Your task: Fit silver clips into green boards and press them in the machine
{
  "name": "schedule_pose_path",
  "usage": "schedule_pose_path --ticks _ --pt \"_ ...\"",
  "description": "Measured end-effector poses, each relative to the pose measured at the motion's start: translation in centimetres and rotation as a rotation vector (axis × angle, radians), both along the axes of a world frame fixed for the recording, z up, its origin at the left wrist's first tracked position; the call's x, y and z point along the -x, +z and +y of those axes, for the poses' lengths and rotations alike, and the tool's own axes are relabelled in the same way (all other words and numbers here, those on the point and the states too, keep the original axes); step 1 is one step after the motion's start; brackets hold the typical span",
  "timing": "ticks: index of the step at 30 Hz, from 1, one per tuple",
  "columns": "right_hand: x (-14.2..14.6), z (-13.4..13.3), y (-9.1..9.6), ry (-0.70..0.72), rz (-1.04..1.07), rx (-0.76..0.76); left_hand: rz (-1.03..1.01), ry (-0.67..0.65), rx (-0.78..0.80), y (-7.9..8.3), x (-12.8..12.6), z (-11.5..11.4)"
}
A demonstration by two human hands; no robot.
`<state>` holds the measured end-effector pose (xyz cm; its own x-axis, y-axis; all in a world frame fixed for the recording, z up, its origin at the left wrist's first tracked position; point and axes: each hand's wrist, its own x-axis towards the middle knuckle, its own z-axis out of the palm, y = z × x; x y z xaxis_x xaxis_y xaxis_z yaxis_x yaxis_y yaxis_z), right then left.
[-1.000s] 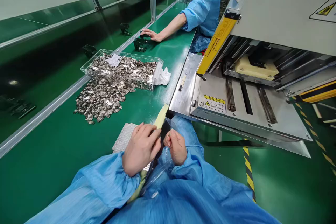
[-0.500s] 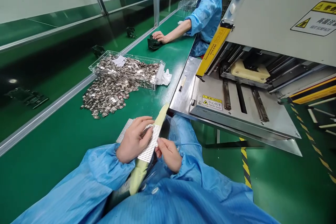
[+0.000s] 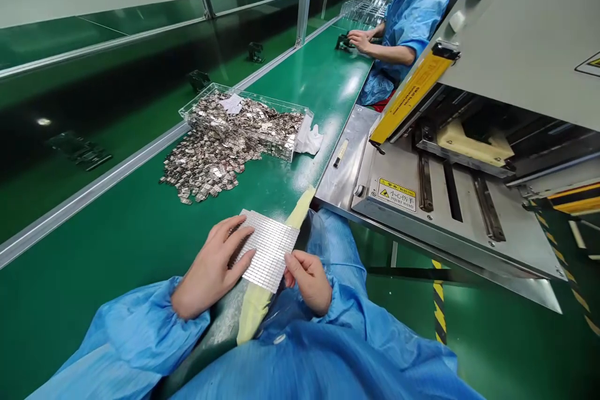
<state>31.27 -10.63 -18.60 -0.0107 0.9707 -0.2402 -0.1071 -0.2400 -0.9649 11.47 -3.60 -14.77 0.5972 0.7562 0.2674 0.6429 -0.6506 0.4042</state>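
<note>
Edge-on 0.5 s ago, the silver sheet point(image 3: 268, 249) now lies flat, the left hand point(image 3: 210, 274) spreading its fingers on it, the right hand point(image 3: 307, 280) pinching its edge.

Gridded sheet point(image 3: 267, 250): seen as silvery white, ruled in a fine grid of small rectangles, lower centre.
Table point(image 3: 117, 244): covered in glossy green.
Sleeves point(image 3: 140, 337): shown in light blue along the bottom.
Loose pieces point(image 3: 206, 162): heaped in shiny silver-grey, left of centre.
Edge strip point(image 3: 253, 319): coloured pale yellow.
Machine bar point(image 3: 407, 97): painted yellow, lettered in black, upper right.
Floor stripes point(image 3: 439, 303): banded yellow and black, lower right.
</note>
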Motion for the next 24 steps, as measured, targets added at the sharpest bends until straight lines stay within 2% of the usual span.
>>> schedule_pose_path --ticks 6,9,14,19,24 --pt "-0.9 1.0 -0.9 -0.127 0.023 -0.045 -0.011 0.007 -0.030 -0.2 -2.5 0.6" --pt "-1.5 1.6 -1.1 -0.124 0.021 -0.033 -0.005 0.019 -0.041 -0.3 -2.9 1.0" --pt "-2.4 2.2 -0.4 -0.017 -0.041 -0.034 0.028 0.036 -0.061 0.0 -2.8 1.0" --pt "-3.4 3.2 0.9 0.161 -0.126 -0.019 0.056 0.101 -0.088 0.3 -2.3 0.0" --pt "-3.7 3.9 1.2 0.217 -0.125 0.031 0.039 0.113 -0.089 0.4 -1.4 -0.6"
